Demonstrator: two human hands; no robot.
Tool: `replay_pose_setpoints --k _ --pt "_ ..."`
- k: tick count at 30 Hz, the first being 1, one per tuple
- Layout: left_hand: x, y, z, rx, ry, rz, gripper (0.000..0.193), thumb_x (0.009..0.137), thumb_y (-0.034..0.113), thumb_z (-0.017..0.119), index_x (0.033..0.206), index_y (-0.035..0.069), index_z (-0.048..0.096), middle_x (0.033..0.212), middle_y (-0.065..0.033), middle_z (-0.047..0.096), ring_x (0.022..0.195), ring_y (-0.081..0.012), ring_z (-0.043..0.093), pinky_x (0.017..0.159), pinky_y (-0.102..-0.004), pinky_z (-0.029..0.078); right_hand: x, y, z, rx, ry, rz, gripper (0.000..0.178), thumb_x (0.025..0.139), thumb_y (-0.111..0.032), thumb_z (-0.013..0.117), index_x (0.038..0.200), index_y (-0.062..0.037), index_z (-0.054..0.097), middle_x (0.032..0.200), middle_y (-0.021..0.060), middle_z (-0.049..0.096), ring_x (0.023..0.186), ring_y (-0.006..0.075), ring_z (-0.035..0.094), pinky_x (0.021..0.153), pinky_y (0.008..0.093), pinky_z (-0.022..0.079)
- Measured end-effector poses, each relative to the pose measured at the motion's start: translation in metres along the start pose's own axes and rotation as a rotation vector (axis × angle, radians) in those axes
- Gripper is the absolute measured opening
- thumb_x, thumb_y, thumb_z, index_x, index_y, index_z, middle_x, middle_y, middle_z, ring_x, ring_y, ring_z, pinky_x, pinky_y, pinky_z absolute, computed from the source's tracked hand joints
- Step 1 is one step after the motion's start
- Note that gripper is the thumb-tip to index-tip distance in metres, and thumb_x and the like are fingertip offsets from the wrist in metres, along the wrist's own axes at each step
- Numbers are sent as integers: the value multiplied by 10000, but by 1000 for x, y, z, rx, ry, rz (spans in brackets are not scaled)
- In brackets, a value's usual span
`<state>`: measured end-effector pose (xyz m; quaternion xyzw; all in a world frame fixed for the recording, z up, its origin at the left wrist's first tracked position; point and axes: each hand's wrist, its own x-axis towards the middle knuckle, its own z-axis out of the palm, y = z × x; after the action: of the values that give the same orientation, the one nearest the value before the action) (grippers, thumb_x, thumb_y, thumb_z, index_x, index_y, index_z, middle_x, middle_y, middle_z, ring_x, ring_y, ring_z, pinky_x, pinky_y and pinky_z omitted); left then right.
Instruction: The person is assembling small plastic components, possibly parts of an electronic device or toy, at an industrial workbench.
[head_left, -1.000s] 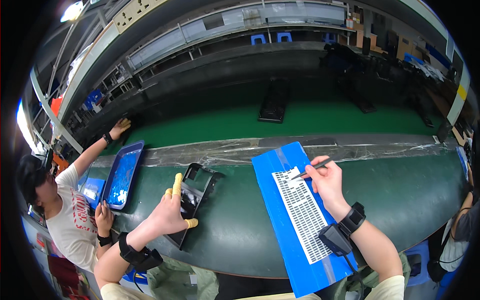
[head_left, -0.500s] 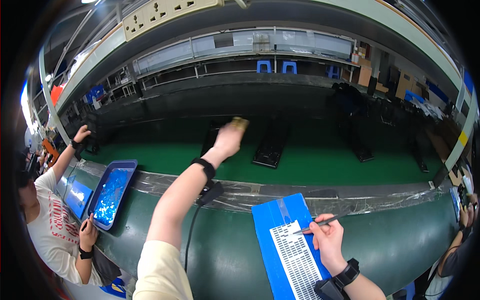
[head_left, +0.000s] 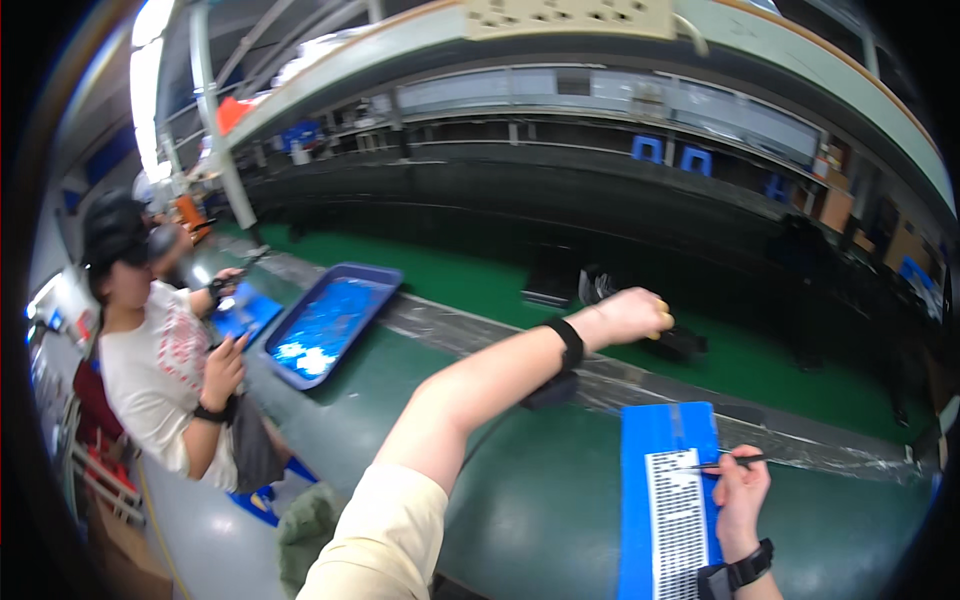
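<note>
My left hand point(head_left: 632, 316) is closed round a small yellow piece point(head_left: 664, 308), mostly hidden by my fingers. It is over the near side of the green belt point(head_left: 460, 272), and just past it sits a blurred dark object point(head_left: 682, 343). A black flat device point(head_left: 548, 276) lies farther left on the belt. My right hand point(head_left: 742, 498) pinches dark, thin tweezers point(head_left: 742, 461). Their tip points left at the upper part of a white label sheet point(head_left: 677, 530) with rows of small black rectangles. The sheet lies on a blue board point(head_left: 637, 480).
A blue tray point(head_left: 392, 283) of shiny blue film pieces stands at the left on the green bench point(head_left: 545, 500). Beyond it a co-worker point(head_left: 150, 340) stands with both hands near a blue pad point(head_left: 258, 312). An overhead shelf with a socket strip point(head_left: 570, 18) spans the top.
My view has turned left, shifting the scene rightward. My left hand has come down nearer the belt's front edge, still holding the yellow piece. The co-worker's outstretched arm has drawn back from the belt.
</note>
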<state>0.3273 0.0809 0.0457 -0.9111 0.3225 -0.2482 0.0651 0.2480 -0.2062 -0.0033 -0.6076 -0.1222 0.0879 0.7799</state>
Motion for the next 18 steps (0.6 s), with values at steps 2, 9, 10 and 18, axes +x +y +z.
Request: replay_pose_setpoints --k 2,9,10,18 --pt "-13 38 -28 119 85 -62 105 615 125 525 656 50 464 665 -77 483 677 -217 490 586 -311 397 3 3 -2 -19 17 -24 117 742 -44 506 825 -53 423 537 58 510 329 31 307 296 162 222" --pt "-69 181 -102 159 184 -355 109 602 97 465 681 25 444 672 -78 441 684 -189 439 580 -271 360 15 15 -23 -29 75 -93 105 777 -108 484 857 -58 441 578 62 518 348 8 284 321 150 192" --pt "-75 198 -94 156 190 -357 121 598 98 468 690 21 452 667 -72 434 680 -184 431 576 -263 354 18 17 -26 -29 81 -95 108 779 -111 482 862 -57 439 590 65 520 347 9 281 321 151 193" --pt "-84 268 -71 16 -13 -505 189 593 147 517 718 6 490 684 -53 421 695 -165 416 558 -226 333 16 21 -11 -12 84 -83 94 780 -108 480 855 -64 445 617 84 530 351 14 287 326 152 207"
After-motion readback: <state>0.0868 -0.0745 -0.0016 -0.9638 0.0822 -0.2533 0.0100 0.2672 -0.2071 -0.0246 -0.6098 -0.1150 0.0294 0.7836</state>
